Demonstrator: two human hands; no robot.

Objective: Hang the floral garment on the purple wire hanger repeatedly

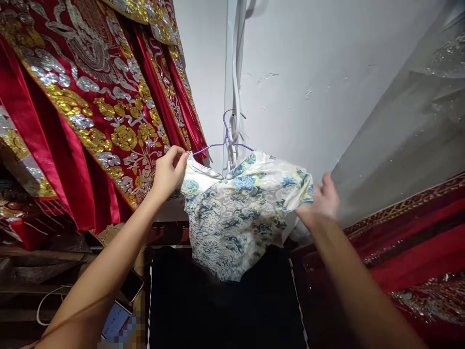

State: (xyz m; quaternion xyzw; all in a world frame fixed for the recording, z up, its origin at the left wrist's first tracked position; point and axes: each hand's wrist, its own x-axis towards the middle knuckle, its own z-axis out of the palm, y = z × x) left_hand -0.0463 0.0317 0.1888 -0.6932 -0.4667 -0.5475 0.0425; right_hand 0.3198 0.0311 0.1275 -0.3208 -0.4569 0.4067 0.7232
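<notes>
A short-sleeved floral blouse [232,213], pale with blue and yellow flowers, hangs from a thin purple hanger [227,138]. The hanger's hook is up by a white strap against the wall. My left hand [170,170] is closed, pinching the blouse's left shoulder by the collar between thumb and fingers. At the other side, my right hand [326,198] is at the sleeve's end, partly behind the cloth. Its fingers are blurred and partly hidden, so its grip is unclear. Black cloth with white-trimmed edges [225,305] lies below the blouse, overlapping its lower part.
Red costumes with gold and silver sequins [123,131] hang at left. More red embroidered cloth [410,257] is at right, below translucent plastic sheeting [403,140]. A white wall [301,68] stands behind. A phone [131,286] and a lit screen [115,321] lie at lower left.
</notes>
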